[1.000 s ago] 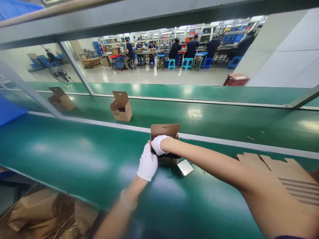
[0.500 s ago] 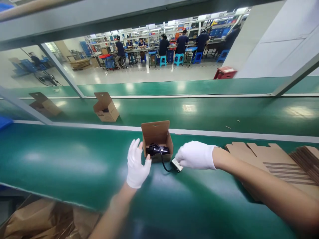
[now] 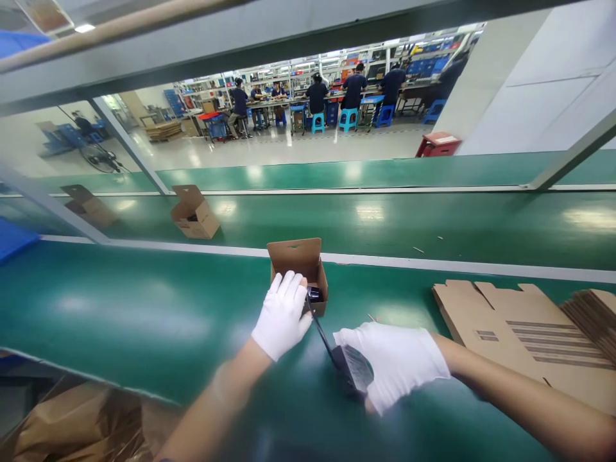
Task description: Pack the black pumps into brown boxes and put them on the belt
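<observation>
My right hand (image 3: 392,362), in a white glove with bare fingertips, grips a black power adapter (image 3: 349,369) with a pale label, above the green bench. A black cable (image 3: 320,330) runs from the adapter up to the small open cardboard box (image 3: 294,253). Inside the box lies a glossy black device (image 3: 315,294), mostly covered by my left hand (image 3: 283,314). That gloved hand reaches over the box's front left with fingers stretched out, its thumb beside the cable. Whether its fingertips touch the device is hidden.
Flattened cardboard boxes (image 3: 520,340) are stacked at the right. Another open box (image 3: 195,215) stands on the green belt (image 3: 289,215) beyond the white rail (image 3: 409,264). Brown paper (image 3: 72,423) lies low at the left. Several people work at far benches.
My right hand has lifted the adapter and drawn it toward me, pulling the cable straighter. My left hand has moved right, from beside the box to over it.
</observation>
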Tool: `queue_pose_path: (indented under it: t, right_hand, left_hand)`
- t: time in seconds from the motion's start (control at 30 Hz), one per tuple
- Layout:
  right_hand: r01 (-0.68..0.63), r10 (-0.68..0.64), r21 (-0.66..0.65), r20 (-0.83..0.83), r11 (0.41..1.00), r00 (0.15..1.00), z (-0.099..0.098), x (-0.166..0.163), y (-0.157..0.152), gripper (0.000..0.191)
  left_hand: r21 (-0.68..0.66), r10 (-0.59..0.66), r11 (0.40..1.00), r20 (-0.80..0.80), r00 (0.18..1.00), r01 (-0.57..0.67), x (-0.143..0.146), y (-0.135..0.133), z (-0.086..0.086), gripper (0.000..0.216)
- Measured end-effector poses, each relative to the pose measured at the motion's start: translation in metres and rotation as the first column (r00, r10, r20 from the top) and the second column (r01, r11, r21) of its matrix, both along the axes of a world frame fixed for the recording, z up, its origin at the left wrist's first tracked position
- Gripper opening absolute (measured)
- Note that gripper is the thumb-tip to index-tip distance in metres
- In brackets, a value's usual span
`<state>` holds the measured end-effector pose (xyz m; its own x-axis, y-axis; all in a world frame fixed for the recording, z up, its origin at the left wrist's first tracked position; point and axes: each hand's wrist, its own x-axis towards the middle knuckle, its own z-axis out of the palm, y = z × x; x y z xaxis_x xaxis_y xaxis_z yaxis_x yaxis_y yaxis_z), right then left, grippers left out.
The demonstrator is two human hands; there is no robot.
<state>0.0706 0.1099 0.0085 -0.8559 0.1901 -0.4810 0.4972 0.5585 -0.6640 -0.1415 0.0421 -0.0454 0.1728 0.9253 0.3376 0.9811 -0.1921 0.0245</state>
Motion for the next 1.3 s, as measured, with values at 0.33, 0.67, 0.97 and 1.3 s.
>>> queue_pose_path:
  t: [0.33,0.67,0.97,1.3]
  right_hand:
    - [0.338,-0.817,-0.761,-0.418,0.554,0.398,0.030,-0.017,0.011,0.044]
    - [0.639,-0.008,0.583,-0.736,0.502,0.677,-0.026,-0.068,0.040,0.023]
    - [-0.060,-0.008,0.851,0.075,0.522,0.997,-0.010,-0.135,0.025,0.020]
    - [-0.178,0.070,0.850,0.165,0.496,0.984,-0.007,-0.087,0.010,0.043]
  left_hand:
    - [-0.244,0.142,0.963,0.088,0.986,-0.117,0.011,0.026,-0.007,0.051]
    - [-0.271,0.115,0.959,0.120,0.986,-0.079,0.013,0.014,-0.003,0.027]
    - [-0.155,0.081,0.988,0.340,0.937,-0.029,0.017,-0.007,-0.010,0.043]
    - [0.089,0.017,0.991,0.668,0.744,-0.103,-0.063,-0.021,-0.039,0.072]
